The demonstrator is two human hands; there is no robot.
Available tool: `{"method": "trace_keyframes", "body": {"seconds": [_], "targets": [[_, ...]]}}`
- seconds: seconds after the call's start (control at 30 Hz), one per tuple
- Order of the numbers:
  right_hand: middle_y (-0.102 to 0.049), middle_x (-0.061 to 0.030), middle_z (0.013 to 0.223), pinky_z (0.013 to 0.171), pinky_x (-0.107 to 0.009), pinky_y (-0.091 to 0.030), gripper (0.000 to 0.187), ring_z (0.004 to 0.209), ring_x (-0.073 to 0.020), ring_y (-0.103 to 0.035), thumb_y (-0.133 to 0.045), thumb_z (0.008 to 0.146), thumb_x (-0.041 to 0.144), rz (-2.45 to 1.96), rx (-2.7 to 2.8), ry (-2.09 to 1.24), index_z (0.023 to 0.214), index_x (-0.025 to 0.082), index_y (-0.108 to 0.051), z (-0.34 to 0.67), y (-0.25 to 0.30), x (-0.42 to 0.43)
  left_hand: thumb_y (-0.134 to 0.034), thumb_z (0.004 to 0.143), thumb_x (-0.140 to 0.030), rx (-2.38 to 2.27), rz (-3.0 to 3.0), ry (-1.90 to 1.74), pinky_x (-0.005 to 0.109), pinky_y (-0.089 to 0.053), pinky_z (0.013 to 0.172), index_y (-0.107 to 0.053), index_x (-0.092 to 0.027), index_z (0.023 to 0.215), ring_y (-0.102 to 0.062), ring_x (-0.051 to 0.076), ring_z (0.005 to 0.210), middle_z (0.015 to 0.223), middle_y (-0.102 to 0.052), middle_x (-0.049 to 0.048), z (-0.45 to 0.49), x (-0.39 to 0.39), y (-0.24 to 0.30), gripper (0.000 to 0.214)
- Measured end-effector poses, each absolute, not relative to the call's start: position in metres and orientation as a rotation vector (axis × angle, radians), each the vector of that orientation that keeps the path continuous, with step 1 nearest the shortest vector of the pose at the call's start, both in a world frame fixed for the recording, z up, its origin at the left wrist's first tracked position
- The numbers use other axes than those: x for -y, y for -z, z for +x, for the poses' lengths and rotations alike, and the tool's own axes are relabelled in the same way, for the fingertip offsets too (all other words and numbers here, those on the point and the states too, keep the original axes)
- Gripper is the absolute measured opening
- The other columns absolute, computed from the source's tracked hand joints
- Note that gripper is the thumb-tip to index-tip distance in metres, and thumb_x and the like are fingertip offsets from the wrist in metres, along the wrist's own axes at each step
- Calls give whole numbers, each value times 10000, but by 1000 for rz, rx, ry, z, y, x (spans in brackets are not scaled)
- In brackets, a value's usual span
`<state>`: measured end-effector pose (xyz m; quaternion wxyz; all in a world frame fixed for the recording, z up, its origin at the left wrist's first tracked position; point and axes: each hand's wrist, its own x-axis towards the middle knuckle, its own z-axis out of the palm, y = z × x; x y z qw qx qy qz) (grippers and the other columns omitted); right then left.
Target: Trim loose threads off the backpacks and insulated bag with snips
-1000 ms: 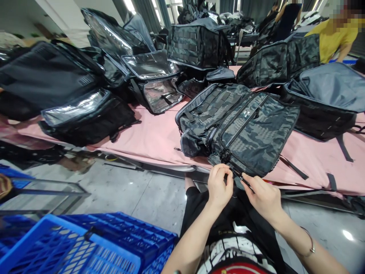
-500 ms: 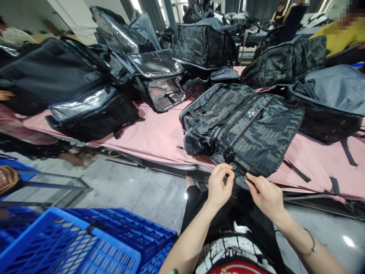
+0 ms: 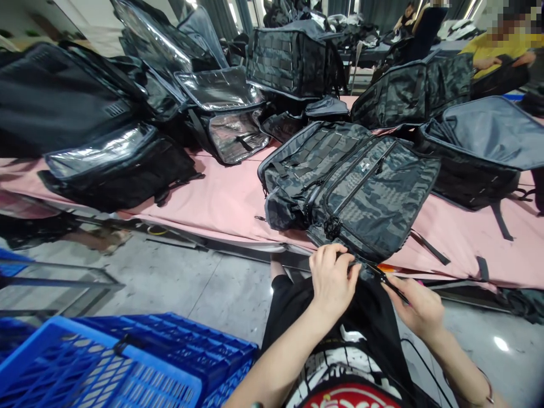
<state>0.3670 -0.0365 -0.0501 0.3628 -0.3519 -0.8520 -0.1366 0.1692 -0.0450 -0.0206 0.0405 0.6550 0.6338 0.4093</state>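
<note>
A dark camouflage backpack [image 3: 382, 187] lies opened out on the pink-covered table, its near corner reaching over the front edge. At that corner my left hand [image 3: 334, 277] is closed, thumb and fingers pinching the backpack's edge fabric. My right hand [image 3: 419, 306] is closed around a slim black tool that looks like thread snips [image 3: 393, 288]. The tool's narrow end points left at the fabric by my left fingertips. What lies exactly between those fingertips is too small to make out.
More black and camouflage bags stand around, including a silver-lined bag [image 3: 123, 164] at left and a grey-lined one [image 3: 471, 170] at right. Blue plastic crates [image 3: 170, 351] are at lower left. A person in a yellow top [image 3: 488, 56] handles a dark item across the table.
My right hand has moved right and slightly down with the snips, away from my left hand. The left hand still pinches the backpack's edge. The view has shifted a little.
</note>
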Motion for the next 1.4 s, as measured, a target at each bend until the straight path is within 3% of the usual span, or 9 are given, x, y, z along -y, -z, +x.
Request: {"method": "trace_keyframes", "body": {"seconds": [0.2, 0.4, 0.7, 0.93, 1.27, 1.4], "targets": [[-664, -32, 788, 625, -224, -426, 233, 616, -82, -565, -630, 825, 128, -857, 2207, 280, 1054, 133, -587, 362, 47, 30, -644, 741, -187, -2071, 1984, -1071, 378, -334, 774, -621, -200, 759, -507, 206, 940, 950, -610, 14, 179, 35, 21, 32], [-654, -35, 780, 629, -232, -411, 281, 643, -93, -557, -643, 806, 93, -810, 2255, 244, 1078, 112, -579, 356, 39, 26, -604, 754, -133, -1970, 1941, -1205, 355, -322, 796, -608, -195, 757, -502, 179, 945, 953, -598, 10, 177, 37, 29, 63], [-559, -8, 613, 546, -237, -333, 119, 553, -79, -484, -579, 860, 134, -742, 2333, 297, 958, 92, -633, 353, 25, 19, -587, 756, -123, -1929, 1942, -1267, 352, -319, 801, -609, -180, 757, -502, 181, 931, 937, -594, 30, 176, 37, 31, 61], [-529, 3, 588, 544, -245, -326, 160, 539, -85, -457, -536, 892, 164, -763, 2363, 362, 1008, 110, -631, 352, 22, 17, -584, 750, -109, -1905, 1969, -1273, 356, -318, 792, -600, -172, 747, -503, 188, 929, 928, -591, 36, 176, 36, 31, 65], [-615, -23, 709, 551, -218, -427, 162, 580, -90, -552, -555, 875, 156, -825, 2226, 118, 1032, 129, -587, 355, 30, 21, -542, 776, -104, -1808, 1925, -1506, 361, -373, 815, -586, -166, 753, -519, 187, 906, 880, -572, 47, 177, 45, 26, 79], [-666, -50, 811, 530, -198, -484, 222, 561, -95, -588, -596, 846, 188, -917, 2022, 87, 1065, 153, -572, 364, 37, 30, -509, 802, -103, -1548, 1901, -1674, 324, -432, 768, -544, -156, 732, -526, 164, 836, 825, -543, 52, 171, 53, 19, 94]]}}
